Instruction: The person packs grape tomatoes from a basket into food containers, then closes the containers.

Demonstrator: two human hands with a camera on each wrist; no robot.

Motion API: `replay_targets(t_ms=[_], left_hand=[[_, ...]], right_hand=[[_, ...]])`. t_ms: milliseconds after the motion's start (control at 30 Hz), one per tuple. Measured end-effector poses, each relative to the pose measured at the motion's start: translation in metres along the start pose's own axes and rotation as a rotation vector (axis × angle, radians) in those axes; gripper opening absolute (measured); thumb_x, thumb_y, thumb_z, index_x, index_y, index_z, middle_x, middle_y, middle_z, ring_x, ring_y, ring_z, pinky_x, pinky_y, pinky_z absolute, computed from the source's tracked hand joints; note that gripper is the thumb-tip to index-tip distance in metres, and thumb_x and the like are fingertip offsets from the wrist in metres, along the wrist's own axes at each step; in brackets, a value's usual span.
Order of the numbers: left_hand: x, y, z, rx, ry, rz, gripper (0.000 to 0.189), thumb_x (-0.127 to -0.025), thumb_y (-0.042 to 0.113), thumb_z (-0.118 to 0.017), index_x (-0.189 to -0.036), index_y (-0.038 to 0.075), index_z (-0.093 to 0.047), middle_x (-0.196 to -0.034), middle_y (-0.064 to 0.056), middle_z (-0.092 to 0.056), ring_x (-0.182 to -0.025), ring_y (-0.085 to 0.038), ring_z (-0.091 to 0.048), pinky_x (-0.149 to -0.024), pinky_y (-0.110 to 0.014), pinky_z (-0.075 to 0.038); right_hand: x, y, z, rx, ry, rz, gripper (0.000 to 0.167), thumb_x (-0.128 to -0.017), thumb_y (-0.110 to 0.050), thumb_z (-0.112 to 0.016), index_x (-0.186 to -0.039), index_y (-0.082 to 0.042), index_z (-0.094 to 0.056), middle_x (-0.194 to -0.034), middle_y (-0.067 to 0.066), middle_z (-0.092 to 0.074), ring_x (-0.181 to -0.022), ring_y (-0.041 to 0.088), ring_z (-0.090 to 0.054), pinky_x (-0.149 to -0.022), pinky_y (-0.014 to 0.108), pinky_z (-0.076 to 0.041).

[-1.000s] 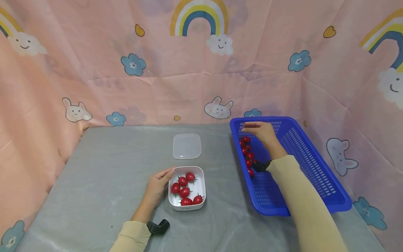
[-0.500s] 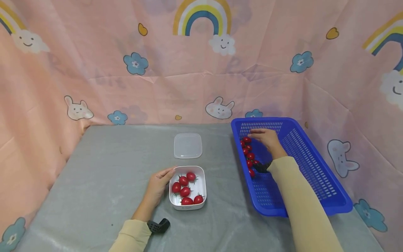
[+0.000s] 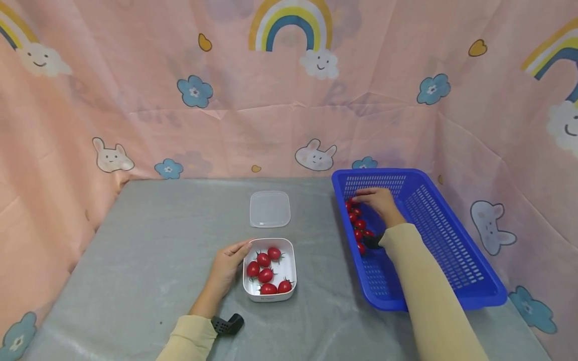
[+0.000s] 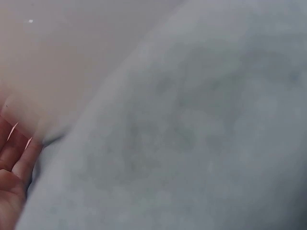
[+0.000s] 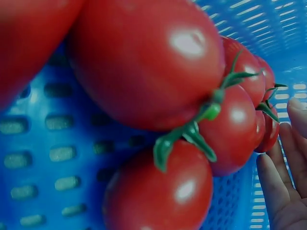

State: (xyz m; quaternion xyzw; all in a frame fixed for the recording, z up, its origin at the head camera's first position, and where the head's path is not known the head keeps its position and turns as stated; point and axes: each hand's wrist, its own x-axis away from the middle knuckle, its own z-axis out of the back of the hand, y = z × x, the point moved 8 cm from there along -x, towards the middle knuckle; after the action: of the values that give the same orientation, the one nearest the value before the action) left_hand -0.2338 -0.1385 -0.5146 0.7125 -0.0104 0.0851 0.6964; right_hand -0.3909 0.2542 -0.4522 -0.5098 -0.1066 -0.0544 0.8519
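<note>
My left hand (image 3: 227, 263) holds the far left corner of a small white square container (image 3: 269, 297), fingertips at its rim. Inside lie several cherry tomatoes (image 3: 266, 275) with green stems. The left wrist view is blurred and shows only a few fingers (image 4: 24, 158) at its left edge. My right hand (image 3: 379, 203) reaches into a blue perforated basket (image 3: 384, 302), its fingertips right at the farthest tomato of a row. In the right wrist view its thumb and fingers (image 5: 271, 184) are spread apart beside the far tomatoes (image 5: 269, 128), while nearer tomatoes (image 5: 153, 62) fill much of the frame.
A translucent square lid (image 3: 270, 209) lies on the grey tabletop (image 3: 149, 250) behind the container. The blue basket stands at the right, with its tomatoes along the left wall. A pink patterned curtain (image 3: 271, 115) surrounds the table at the back and sides.
Inside the basket, my right hand has come down and slightly toward me, from above the far end to the farthest tomatoes. My left hand stays at the container's corner.
</note>
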Motion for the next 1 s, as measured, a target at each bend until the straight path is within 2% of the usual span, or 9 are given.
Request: replay_targets(t_ms=[467,733,1000], left_hand=[[0.002,0.003,-0.001,0.01,0.005,-0.004,0.035,-0.094,0.018,-0.068,-0.122,-0.004,-0.068,-0.125,-0.014,-0.07,-0.102,0.006,-0.064,-0.092,-0.015,-0.05],[0.001,0.001,0.0,0.008,0.002,0.003,0.036,-0.094,0.018,-0.067,-0.122,-0.004,-0.068,-0.126,-0.015,-0.069,-0.102,0.006,-0.064,-0.091,-0.015,-0.05],[0.001,0.003,0.0,0.012,0.011,0.004,0.035,-0.094,0.019,-0.068,-0.12,-0.004,-0.069,-0.124,-0.015,-0.07,-0.102,0.003,-0.065,-0.092,-0.017,-0.051]], right_hand=[[-0.003,0.006,-0.009,0.014,-0.006,-0.016,0.047,-0.094,-0.012,-0.068,-0.133,0.01,-0.056,-0.138,0.029,-0.054,-0.128,0.042,-0.055,-0.113,0.046,-0.041],[-0.006,0.01,-0.009,0.025,-0.003,-0.033,0.048,-0.093,-0.014,-0.07,-0.132,0.01,-0.057,-0.137,0.029,-0.056,-0.122,0.036,-0.061,-0.11,0.045,-0.044],[-0.007,0.012,-0.009,0.027,-0.017,-0.063,0.05,-0.094,-0.014,-0.069,-0.134,0.011,-0.055,-0.139,0.031,-0.053,-0.128,0.041,-0.056,-0.111,0.045,-0.043]])
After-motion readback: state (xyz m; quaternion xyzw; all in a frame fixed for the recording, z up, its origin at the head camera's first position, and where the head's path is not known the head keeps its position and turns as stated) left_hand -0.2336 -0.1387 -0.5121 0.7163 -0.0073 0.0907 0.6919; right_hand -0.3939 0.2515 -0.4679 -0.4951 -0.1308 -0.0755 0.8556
